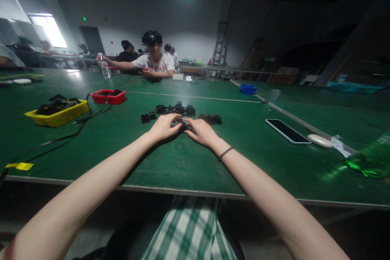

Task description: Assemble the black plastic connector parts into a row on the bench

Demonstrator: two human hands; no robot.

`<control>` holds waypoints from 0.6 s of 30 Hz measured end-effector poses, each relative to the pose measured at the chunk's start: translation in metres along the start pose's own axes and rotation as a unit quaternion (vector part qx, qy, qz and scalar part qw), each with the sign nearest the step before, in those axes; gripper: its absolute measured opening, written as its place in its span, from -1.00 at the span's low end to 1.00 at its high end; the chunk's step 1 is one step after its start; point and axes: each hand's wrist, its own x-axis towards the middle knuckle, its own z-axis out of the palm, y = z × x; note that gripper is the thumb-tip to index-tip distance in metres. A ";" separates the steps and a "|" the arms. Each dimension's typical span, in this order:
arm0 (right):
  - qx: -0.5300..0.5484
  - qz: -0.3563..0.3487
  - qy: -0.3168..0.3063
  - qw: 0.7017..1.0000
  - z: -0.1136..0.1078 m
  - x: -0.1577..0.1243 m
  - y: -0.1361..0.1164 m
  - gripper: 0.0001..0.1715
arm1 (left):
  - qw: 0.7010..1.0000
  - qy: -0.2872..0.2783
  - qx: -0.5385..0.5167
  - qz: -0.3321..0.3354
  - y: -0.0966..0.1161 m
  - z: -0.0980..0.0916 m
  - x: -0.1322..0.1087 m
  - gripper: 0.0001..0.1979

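My left hand [166, 126] and my right hand [201, 131] meet near the middle of the green table [183, 166]. Both have their fingers closed round a small black part [182, 122], whose shape is mostly hidden. Just beyond my hands lies a pile of black parts [178, 109]. Two black pieces [148, 117] sit left of my left hand, and a short row of similar pieces [211, 119] is beyond my right hand.
On the left are a yellow basket [61, 118] and a red basket [109, 97] holding black parts, with black cables beside them. A phone [287, 131], a white oval object [319, 140] and a green bottle [373, 156] lie right. Opposite, a person holds a clear bottle [105, 67].
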 end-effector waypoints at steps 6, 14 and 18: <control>0.004 -0.002 0.000 1.000 0.000 0.000 0.000 -0.51 | 1.000 -0.008 0.004 0.000 0.000 -0.001 0.000 -0.68; -0.001 0.001 -0.004 1.000 0.000 0.000 0.000 -0.53 | 1.000 -0.005 -0.003 0.004 -0.002 0.001 0.000 -0.66; -0.001 -0.001 -0.001 1.000 0.001 0.000 0.001 -0.54 | 1.000 -0.005 -0.007 0.004 -0.001 0.001 0.001 -0.66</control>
